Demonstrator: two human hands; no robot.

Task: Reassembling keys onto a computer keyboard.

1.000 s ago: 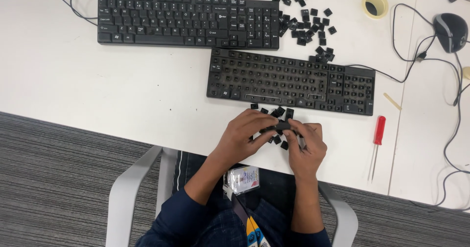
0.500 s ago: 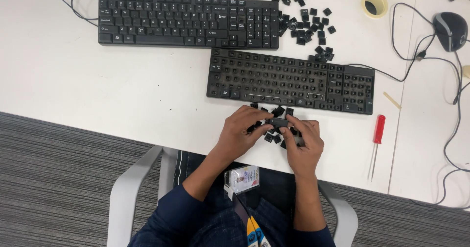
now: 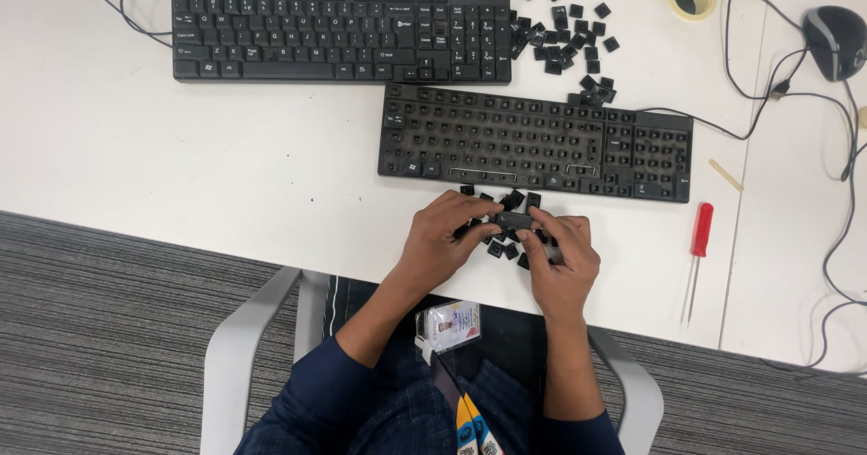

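One head-worn view only: the white table (image 3: 181, 148) is seen from directly above, at moderate height.

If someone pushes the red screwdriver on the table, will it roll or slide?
The red screwdriver has a rounded handle and thin shaft, lying flat on the smooth white table, so it would probably roll sideways. It looks stiff and fairly light.

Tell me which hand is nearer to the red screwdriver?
Right. The right hand lies nearer the red screwdriver, with bare table between them. The left hand is farther away, beyond the right hand.
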